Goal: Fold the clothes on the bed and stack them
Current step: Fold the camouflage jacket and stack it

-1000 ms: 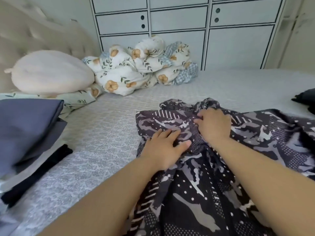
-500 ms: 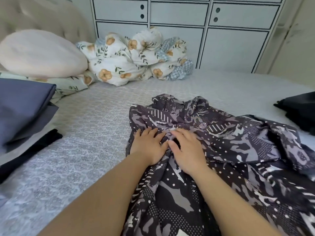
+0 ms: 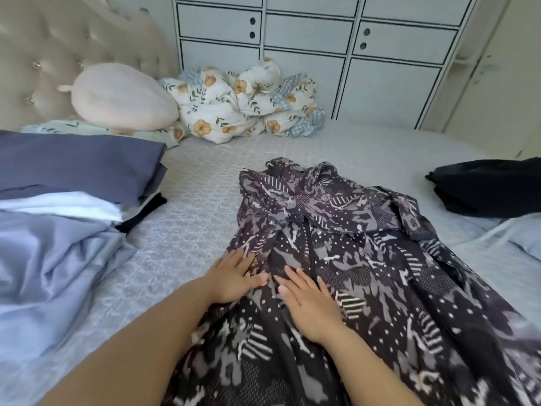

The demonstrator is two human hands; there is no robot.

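Observation:
A dark patterned garment (image 3: pixel 345 259) with grey and white camouflage-like print lies spread lengthwise on the grey bed (image 3: pixel 187 218), collar end away from me. My left hand (image 3: pixel 234 276) lies flat on its left edge, fingers straight. My right hand (image 3: pixel 310 306) presses flat on the cloth just beside it, fingers spread. At the left sits a stack of folded clothes (image 3: pixel 73 168), dark blue on top with white and black layers under it. A light blue garment (image 3: pixel 49 273) lies crumpled in front of that stack.
A black garment (image 3: pixel 486 186) lies at the right edge, with pale blue cloth (image 3: pixel 497 238) below it. A round pink pillow (image 3: pixel 123 98) and a bundled floral quilt (image 3: pixel 246 104) sit at the headboard end. White cabinets (image 3: pixel 351 48) stand behind the bed.
Both hands have slid down the patterned garment toward me, from near its collar to its middle, staying flat on the cloth. The view has shifted, showing the light blue garment at left.

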